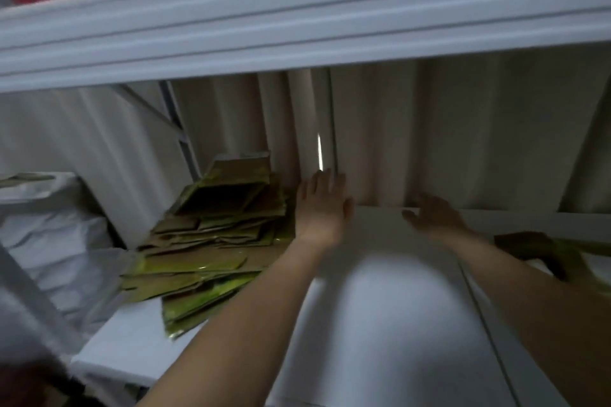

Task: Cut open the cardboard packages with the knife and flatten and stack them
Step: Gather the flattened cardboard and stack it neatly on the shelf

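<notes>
Cardboard, flattened and green-printed, lies stacked (211, 241) at the counter's (380, 307) left: light, stiff sheets that likely slide, best taken by the edges. Just right, the left hand (322, 205) is spread flat, empty; the right hand (433, 215) has loosely curled fingers holding nothing.

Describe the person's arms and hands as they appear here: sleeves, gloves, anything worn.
Both forearms are bare for as far as the head view shows them, with no sleeve edge in sight. The left hand and the right hand wear no gloves. No watch, bracelet or ring shows on either wrist or hand, though the picture is blurred and the right hand lies in shadow, so small items could go unseen.
</notes>
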